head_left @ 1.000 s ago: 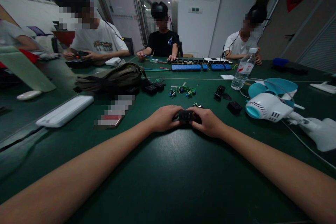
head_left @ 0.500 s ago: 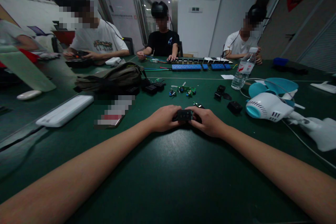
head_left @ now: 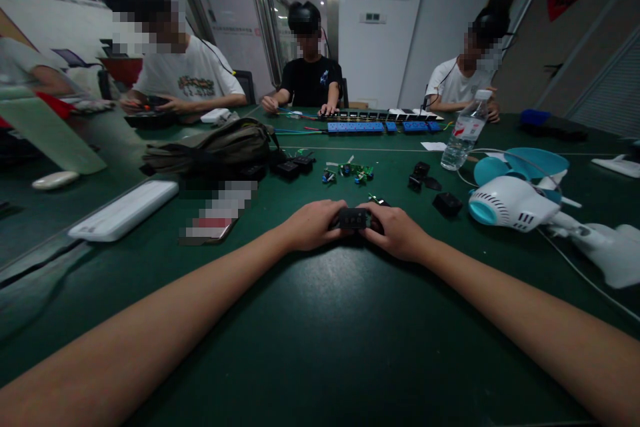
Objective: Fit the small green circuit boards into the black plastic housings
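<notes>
Head view: two hands grip a small black box above a green table.
The left hand is clamped on one end and the right hand on the other, thumbs on the near side, probably to keep the box level and steady. Its marked face is toward the wearer; whether it touches the table, I cannot tell. Circuit boards lie beyond, perhaps kept within easy reach, and a loose black case rests apart to the right.
</notes>
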Motion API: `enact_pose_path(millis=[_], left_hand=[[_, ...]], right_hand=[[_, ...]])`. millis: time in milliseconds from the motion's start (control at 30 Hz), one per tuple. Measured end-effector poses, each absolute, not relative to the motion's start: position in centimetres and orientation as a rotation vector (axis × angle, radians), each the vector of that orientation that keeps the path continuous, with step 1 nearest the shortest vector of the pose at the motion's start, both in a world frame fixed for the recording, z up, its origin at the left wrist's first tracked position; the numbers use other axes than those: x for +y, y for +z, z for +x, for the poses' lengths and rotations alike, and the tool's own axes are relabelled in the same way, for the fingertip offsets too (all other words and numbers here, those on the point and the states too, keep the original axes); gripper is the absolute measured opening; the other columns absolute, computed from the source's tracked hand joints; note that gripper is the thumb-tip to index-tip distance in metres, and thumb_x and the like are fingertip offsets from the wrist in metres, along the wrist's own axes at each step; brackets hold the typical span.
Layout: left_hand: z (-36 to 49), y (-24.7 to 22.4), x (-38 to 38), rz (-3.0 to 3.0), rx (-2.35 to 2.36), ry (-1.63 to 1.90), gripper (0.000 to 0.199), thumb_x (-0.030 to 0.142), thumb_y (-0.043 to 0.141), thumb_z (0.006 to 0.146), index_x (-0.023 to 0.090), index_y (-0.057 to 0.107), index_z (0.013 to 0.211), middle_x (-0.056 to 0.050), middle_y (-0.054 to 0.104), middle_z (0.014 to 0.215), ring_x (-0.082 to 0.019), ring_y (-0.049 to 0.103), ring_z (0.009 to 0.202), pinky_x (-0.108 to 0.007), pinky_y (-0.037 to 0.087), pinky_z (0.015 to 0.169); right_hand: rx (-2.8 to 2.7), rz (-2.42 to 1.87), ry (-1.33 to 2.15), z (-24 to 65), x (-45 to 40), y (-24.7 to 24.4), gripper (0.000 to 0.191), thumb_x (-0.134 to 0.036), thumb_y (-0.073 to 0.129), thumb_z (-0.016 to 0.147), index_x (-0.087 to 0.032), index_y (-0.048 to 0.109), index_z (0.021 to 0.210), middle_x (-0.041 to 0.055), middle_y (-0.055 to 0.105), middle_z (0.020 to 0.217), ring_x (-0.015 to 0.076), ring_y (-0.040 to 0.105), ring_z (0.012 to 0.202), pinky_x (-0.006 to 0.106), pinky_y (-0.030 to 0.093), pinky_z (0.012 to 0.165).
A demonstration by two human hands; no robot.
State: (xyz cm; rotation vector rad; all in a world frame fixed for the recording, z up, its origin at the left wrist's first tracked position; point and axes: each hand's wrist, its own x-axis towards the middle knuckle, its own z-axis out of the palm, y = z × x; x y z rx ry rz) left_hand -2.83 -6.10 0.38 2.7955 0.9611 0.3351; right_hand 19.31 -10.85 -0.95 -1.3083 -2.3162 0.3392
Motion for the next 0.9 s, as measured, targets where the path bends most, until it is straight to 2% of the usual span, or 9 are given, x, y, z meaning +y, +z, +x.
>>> enact_pose_path(millis=[900], left_hand=[[-2.76,0.57,-6.14,2.784,0.98,0.281,0.026,0.042,0.061,0.087,0.018,0.057,0.097,-0.007,0.066,0.092,-0.023,0.062,0.084,-0.03,0.043,0.072]], right_hand=[[-2.345,-1.301,0.307,19.27,-10.91,-0.8,0.034,-0.022,0.062,0.087,-0.016,0.06,0.12,0.0051,0.067,0.089,0.0175,0.058,0.076,0.029,0.04,0.072]])
